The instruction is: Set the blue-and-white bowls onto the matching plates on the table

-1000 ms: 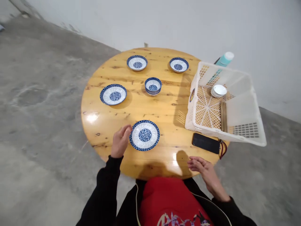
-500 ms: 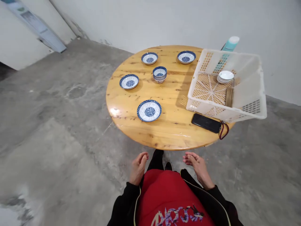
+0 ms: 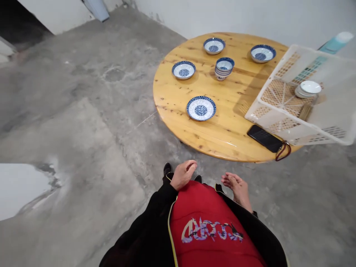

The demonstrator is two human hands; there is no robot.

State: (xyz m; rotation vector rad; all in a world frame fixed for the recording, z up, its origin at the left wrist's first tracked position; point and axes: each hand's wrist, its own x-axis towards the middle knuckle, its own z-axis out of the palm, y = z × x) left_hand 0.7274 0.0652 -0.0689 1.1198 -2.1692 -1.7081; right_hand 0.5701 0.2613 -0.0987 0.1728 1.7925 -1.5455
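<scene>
My left hand (image 3: 183, 173) hangs in front of my red top, fingers loosely curled, holding nothing. My right hand (image 3: 236, 185) is beside it, fingers relaxed and apart, also holding nothing. Both are off the round wooden table (image 3: 178, 122), which stands ahead to the right. The nearest blue-and-white plate (image 3: 201, 108) lies near the table's front edge. Three more patterned dishes (image 3: 183, 69) (image 3: 214, 45) (image 3: 263, 53) lie round the far side. A stack of small bowls (image 3: 224, 68) stands in the middle.
A white plastic basket (image 3: 278, 122) sits on the table's right, holding small white saucers (image 3: 308, 89) and chopsticks (image 3: 306, 110). A black phone (image 3: 264, 138) with a red strap lies by it. A teal bottle (image 3: 335, 42) stands behind. Bare concrete floor lies to the left.
I have stepped back from the table and turned left. My left hand left the nearest plate and dropped to my front; both hands now hang off the table.
</scene>
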